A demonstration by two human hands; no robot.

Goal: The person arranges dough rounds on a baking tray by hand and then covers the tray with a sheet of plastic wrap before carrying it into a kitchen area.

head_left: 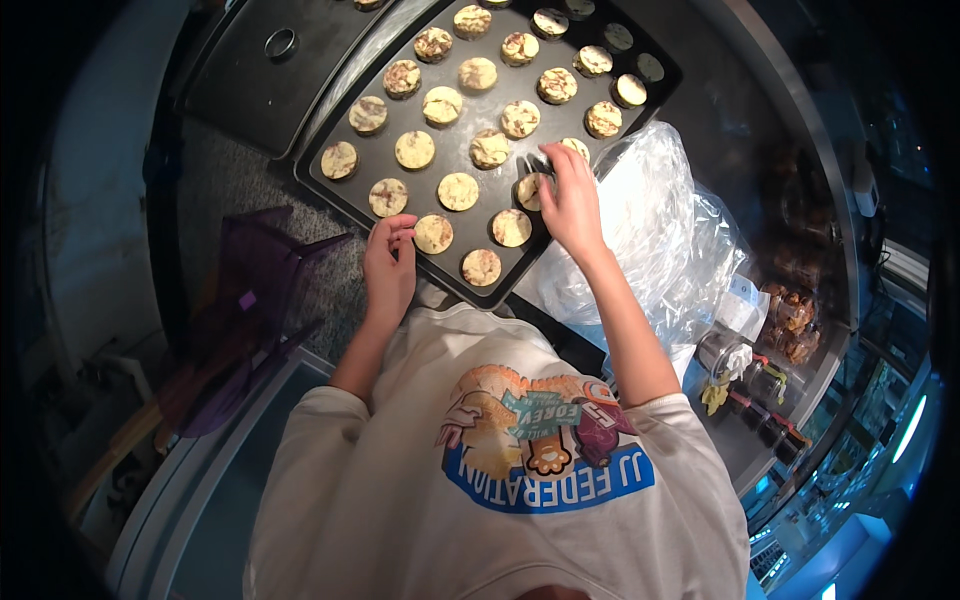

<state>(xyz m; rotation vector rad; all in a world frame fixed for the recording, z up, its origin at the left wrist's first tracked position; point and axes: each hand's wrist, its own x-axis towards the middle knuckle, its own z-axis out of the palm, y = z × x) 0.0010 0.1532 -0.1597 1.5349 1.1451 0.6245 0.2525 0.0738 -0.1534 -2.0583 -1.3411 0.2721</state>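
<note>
Rows of round, marbled yellow-and-brown dough pieces, such as this one (pixel 481 268), lie spaced out on a dark metal baking tray (pixel 480 298). My left hand (pixel 391 255) is at the tray's near left edge, its fingers curled beside a dough round (pixel 433 234); nothing shows in it. Over the right side of the tray is my right hand (pixel 572 196), thumb and fingers apart above a partly covered round (pixel 529 192). Another round (pixel 576 148) lies partly behind its fingertips. Whether the right fingertips touch either round cannot be told.
A second dark tray (pixel 247 90) at the upper left carries a metal ring (pixel 280 45). Clear plastic bags (pixel 649 232) lie against the baking tray's right side. Farther right are jars (pixel 724 352) and packed brown baked pieces (pixel 795 311). A purple translucent holder (pixel 251 277) stands left.
</note>
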